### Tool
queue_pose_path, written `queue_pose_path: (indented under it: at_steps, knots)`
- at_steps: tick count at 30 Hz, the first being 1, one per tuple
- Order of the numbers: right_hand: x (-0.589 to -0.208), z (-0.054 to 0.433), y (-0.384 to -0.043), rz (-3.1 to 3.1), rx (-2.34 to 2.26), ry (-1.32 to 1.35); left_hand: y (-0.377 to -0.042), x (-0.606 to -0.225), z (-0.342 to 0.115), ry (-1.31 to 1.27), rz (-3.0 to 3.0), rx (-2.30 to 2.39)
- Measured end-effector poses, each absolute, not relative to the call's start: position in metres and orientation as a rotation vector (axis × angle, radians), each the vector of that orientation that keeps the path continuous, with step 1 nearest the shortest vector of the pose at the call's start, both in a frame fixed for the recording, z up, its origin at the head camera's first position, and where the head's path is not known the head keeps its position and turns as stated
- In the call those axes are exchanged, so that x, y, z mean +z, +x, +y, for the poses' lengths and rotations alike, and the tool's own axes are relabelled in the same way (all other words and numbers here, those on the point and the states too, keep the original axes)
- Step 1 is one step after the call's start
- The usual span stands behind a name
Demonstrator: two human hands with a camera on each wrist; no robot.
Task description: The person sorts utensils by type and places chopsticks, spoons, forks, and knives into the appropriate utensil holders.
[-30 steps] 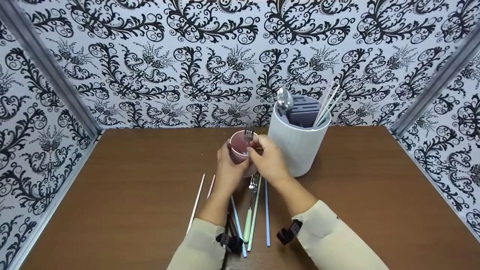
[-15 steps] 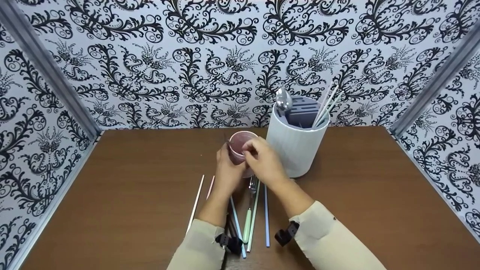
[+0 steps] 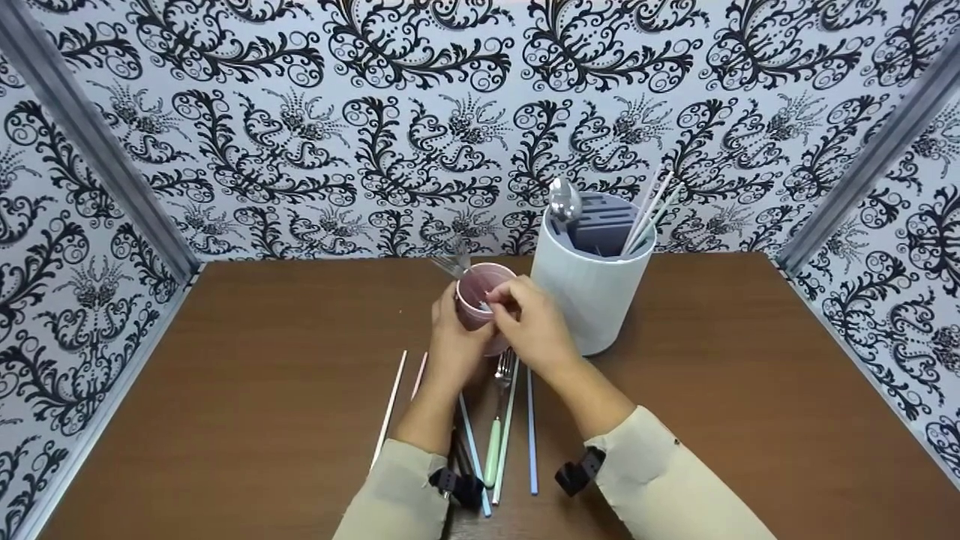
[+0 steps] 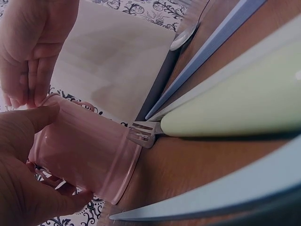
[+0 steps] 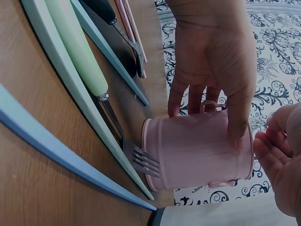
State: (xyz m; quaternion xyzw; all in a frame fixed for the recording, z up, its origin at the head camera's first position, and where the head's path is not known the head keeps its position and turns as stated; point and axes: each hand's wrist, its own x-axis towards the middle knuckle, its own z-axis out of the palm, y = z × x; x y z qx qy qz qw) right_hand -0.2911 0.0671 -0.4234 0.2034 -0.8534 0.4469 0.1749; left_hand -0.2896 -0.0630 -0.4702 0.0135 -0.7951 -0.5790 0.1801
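Observation:
My left hand [image 3: 457, 345] grips a pink cup [image 5: 202, 148], thumb on one side and fingers round the other, as the right wrist view shows. The cup has small loop handles. At its mouth, my right hand [image 3: 541, 330] pinches the thin handle of a fork, with a small pale bit showing below the fingertips. The blurred tines of this fork [image 3: 452, 262] lean left over the cup's far rim; most of its handle is hidden by the fingers. On the table before the cup lies a green-handled fork [image 3: 493, 450], its tines close to the cup's base.
Several chopsticks lie on the brown table [image 3: 285, 390], among them a white chopstick [image 3: 390, 409] and a blue chopstick [image 3: 532, 435]. A black-handled fork [image 5: 136, 52] lies beside them. Right of the cup stands a white utensil holder [image 3: 589, 292] with a spoon [image 3: 565, 201] and chopsticks [image 3: 649, 214].
The fork has swung from upright before the right hand to the cup's left side, tines leaning left. The right fingers have shifted slightly left over the cup's mouth. The left hand keeps its hold.

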Motion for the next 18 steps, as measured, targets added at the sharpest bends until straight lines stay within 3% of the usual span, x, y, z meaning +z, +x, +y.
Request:
queue_pose_path:
  at_steps: [18]
  knots:
    - [-0.424,0.106,-0.273,-2.387,1.282,0.569,-0.29,-0.472,-0.063,0.067,-2.242,-1.716]
